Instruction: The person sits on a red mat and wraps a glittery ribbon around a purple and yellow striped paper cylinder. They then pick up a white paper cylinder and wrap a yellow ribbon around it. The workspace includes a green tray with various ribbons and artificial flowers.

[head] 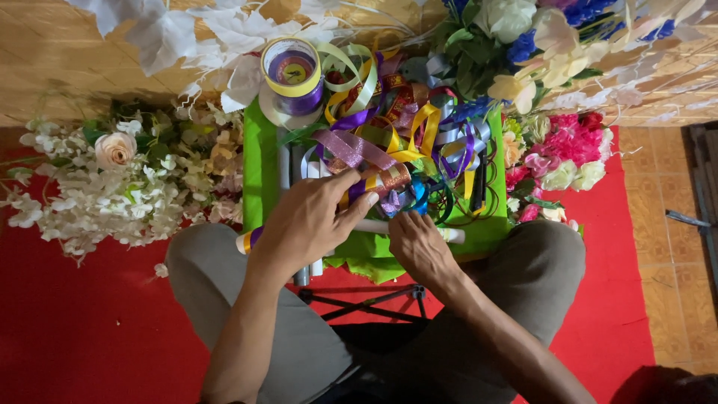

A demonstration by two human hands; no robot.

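Gripping: my left hand (310, 221) pinches a glittery copper ribbon roll (389, 180), mid-frame.
Right hand (419, 247): fingers curled into the tangle; I cannot tell what they clasp.
Ribbons (396, 131): loose purple, yellow, blue curls heaped on the green tray (260, 168).
Upper centre: purple-yellow spool stack (293, 75).
Left edge: white flowers (97, 198).

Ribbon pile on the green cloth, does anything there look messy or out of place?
Yes. The ribbons lie in a loose tangle across the green cloth, loops crossing in many colours, while one ribbon spool stands neatly wound at the back. Both hands, left hand and right hand, rest at the tangle's near edge.
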